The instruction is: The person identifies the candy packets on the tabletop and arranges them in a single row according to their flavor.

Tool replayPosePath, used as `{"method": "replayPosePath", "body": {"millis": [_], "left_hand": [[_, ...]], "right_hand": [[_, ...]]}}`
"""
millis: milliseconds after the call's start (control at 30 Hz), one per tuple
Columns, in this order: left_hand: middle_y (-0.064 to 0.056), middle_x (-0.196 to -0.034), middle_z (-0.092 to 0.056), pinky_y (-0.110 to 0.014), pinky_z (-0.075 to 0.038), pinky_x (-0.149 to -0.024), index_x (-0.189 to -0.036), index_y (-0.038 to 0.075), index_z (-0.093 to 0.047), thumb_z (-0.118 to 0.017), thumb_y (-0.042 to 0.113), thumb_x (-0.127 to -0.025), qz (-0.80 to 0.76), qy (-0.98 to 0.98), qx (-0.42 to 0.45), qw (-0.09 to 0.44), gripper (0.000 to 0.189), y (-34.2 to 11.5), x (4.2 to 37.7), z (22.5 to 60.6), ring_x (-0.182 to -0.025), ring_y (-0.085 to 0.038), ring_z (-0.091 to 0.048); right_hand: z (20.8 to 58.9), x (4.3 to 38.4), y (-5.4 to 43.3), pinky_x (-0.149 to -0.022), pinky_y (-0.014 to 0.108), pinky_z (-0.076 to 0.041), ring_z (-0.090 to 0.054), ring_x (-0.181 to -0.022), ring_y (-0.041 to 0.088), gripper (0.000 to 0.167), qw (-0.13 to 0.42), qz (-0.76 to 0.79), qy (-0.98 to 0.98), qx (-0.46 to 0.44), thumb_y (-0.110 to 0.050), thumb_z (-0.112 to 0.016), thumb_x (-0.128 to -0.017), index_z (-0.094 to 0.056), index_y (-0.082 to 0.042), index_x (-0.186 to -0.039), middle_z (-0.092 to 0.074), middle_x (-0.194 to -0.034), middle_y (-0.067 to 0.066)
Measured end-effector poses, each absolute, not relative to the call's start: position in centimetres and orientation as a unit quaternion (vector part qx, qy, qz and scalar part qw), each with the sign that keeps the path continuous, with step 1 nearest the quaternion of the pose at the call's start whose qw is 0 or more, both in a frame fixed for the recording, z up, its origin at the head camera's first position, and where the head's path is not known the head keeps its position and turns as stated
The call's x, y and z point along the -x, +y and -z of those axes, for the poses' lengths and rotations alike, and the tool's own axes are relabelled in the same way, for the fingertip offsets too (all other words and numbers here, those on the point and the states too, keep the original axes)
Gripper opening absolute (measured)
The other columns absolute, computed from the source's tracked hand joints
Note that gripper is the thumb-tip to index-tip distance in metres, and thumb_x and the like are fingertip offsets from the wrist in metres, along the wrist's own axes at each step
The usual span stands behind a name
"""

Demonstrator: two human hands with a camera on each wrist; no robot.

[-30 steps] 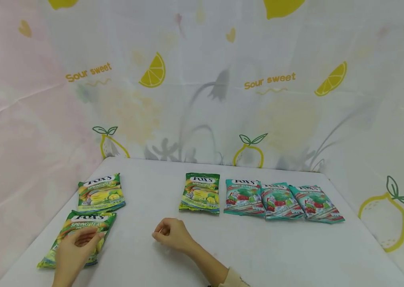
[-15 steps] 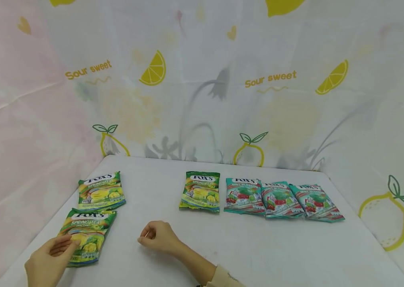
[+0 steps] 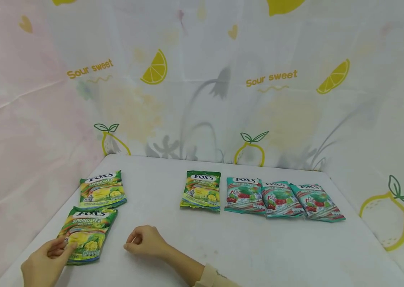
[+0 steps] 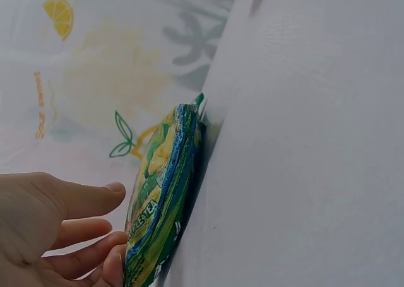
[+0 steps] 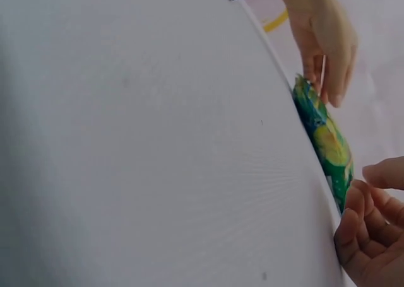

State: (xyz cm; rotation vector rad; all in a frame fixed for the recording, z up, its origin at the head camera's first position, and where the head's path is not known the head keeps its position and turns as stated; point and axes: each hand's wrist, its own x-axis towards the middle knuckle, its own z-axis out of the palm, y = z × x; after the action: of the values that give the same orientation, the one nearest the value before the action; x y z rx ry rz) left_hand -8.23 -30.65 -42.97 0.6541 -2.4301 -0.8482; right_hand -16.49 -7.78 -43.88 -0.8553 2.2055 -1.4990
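Near me at the left lies a green-and-yellow Spring Tea candy bag (image 3: 91,237), flat on the white table. My left hand (image 3: 44,261) is at its left edge, thumb and fingers apart. In the left wrist view, the fingertips (image 4: 115,262) of that hand seem to touch the bag (image 4: 161,192), while the thumb stands off it. My right hand (image 3: 147,241) hovers or rests over the table to the right of this bag, loosely curled and holding nothing. The right wrist view shows the right hand (image 5: 385,262) with thumb and fingers apart, and the left hand (image 5: 328,38) beyond.
Another Spring Tea bag (image 3: 103,191) lies just behind the first. A third Spring Tea bag (image 3: 202,193) sits mid-table. To its right are teal Mint Blossom bags (image 3: 245,196) in a row. A lemon-print cloth (image 3: 202,99) hangs behind the table.
My left hand has drawn left and toward me, from over the near Spring Tea bag to its left edge. My right hand has moved left across the table. The bags keep their places.
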Motion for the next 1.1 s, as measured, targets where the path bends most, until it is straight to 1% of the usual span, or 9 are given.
{"method": "replayPosePath", "body": {"millis": [167, 333, 433, 600, 700, 800, 933, 1033, 1100], "left_hand": [[-0.021, -0.09, -0.069, -0.015, -0.033, -0.059, -0.108, -0.012, -0.061, -0.075, 0.022, -0.079, 0.302, -0.897, -0.259, 0.191, 0.047, -31.3, 8.3, 43.0, -0.051, 0.017, -0.037], [-0.022, -0.091, -0.068, -0.024, -0.036, -0.062, -0.113, -0.012, -0.057, -0.072, 0.032, -0.081, 0.312, -0.892, -0.298, 0.134, 0.056, -31.7, 8.3, 42.9, -0.055, 0.006, -0.044], [-0.023, -0.088, -0.067, -0.028, -0.037, -0.063, -0.113, -0.011, -0.057, -0.071, 0.035, -0.082, 0.312, -0.889, -0.309, 0.128, 0.057, -31.8, 8.1, 42.9, -0.058, -0.003, -0.048], [-0.018, -0.075, -0.065, -0.036, -0.035, -0.068, -0.114, -0.011, -0.056, -0.07, 0.034, -0.082, 0.308, -0.888, -0.316, 0.128, 0.057, -32.3, 7.9, 43.0, -0.059, -0.007, -0.048], [-0.015, -0.067, -0.063, -0.043, -0.036, -0.071, -0.115, -0.013, -0.053, -0.069, 0.033, -0.082, 0.299, -0.894, -0.308, 0.128, 0.058, -32.7, 7.8, 43.1, -0.062, -0.022, -0.056], [-0.018, -0.064, -0.062, -0.049, -0.039, -0.072, -0.114, -0.015, -0.05, -0.068, 0.031, -0.082, 0.285, -0.902, -0.298, 0.125, 0.059, -32.9, 7.9, 43.2, -0.076, -0.042, -0.058], [-0.032, -0.085, -0.063, -0.053, -0.04, -0.077, -0.116, -0.019, -0.046, -0.065, 0.032, -0.085, 0.275, -0.91, -0.295, 0.096, 0.062, -33.2, 8.0, 43.4, -0.092, -0.051, -0.054], [-0.037, -0.101, -0.058, -0.054, -0.041, -0.08, -0.117, -0.022, -0.044, -0.06, 0.035, -0.087, 0.261, -0.918, -0.291, 0.068, 0.066, -33.5, 8.0, 43.6, -0.096, -0.053, -0.051], [-0.039, -0.104, -0.055, -0.054, -0.042, -0.08, -0.117, -0.022, -0.043, -0.06, 0.037, -0.088, 0.253, -0.922, -0.288, 0.058, 0.068, -33.7, 8.1, 43.8, -0.096, -0.053, -0.051]], "right_hand": [[43.8, 16.1, -8.5, -0.046, 0.013, -0.041, -0.046, -0.046, -0.005, 0.011, 0.175, 0.522, 0.778, 0.303, -0.01, -0.067, -0.083, -0.067, 0.001, -0.084, -0.062, -0.059, -0.001], [43.9, 15.9, -8.9, -0.045, 0.013, -0.04, -0.046, -0.045, -0.004, 0.01, 0.18, 0.522, 0.781, 0.292, -0.01, -0.067, -0.082, -0.067, 0.0, -0.084, -0.06, -0.058, -0.004], [43.9, 15.7, -9.2, -0.045, 0.013, -0.04, -0.046, -0.045, -0.004, 0.009, 0.188, 0.522, 0.781, 0.287, -0.01, -0.067, -0.083, -0.067, -0.001, -0.084, -0.06, -0.057, -0.005], [43.9, 15.4, -9.7, -0.046, 0.013, -0.042, -0.048, -0.044, -0.005, 0.01, 0.198, 0.52, 0.78, 0.288, -0.01, -0.066, -0.083, -0.068, -0.001, -0.086, -0.063, -0.058, -0.002], [44.1, 15.2, -10.1, -0.047, 0.013, -0.043, -0.048, -0.044, -0.005, 0.01, 0.201, 0.515, 0.783, 0.285, -0.011, -0.066, -0.083, -0.068, -0.002, -0.088, -0.063, -0.059, -0.003], [44.2, 15.1, -10.5, -0.049, 0.013, -0.043, -0.048, -0.045, -0.005, 0.011, 0.197, 0.504, 0.791, 0.286, -0.012, -0.066, -0.083, -0.069, -0.003, -0.089, -0.063, -0.059, -0.005], [44.3, 14.9, -11.1, -0.052, 0.011, -0.043, -0.048, -0.048, -0.007, 0.015, 0.191, 0.491, 0.798, 0.293, -0.014, -0.067, -0.083, -0.071, -0.003, -0.092, -0.066, -0.063, -0.006], [44.3, 14.7, -11.4, -0.052, 0.01, -0.044, -0.048, -0.049, -0.008, 0.018, 0.197, 0.49, 0.797, 0.295, -0.014, -0.067, -0.083, -0.071, -0.001, -0.095, -0.068, -0.066, -0.004], [44.2, 14.6, -11.6, -0.052, 0.01, -0.044, -0.049, -0.048, -0.008, 0.019, 0.205, 0.491, 0.794, 0.293, -0.014, -0.067, -0.084, -0.071, -0.001, -0.097, -0.07, -0.068, -0.003]]}}
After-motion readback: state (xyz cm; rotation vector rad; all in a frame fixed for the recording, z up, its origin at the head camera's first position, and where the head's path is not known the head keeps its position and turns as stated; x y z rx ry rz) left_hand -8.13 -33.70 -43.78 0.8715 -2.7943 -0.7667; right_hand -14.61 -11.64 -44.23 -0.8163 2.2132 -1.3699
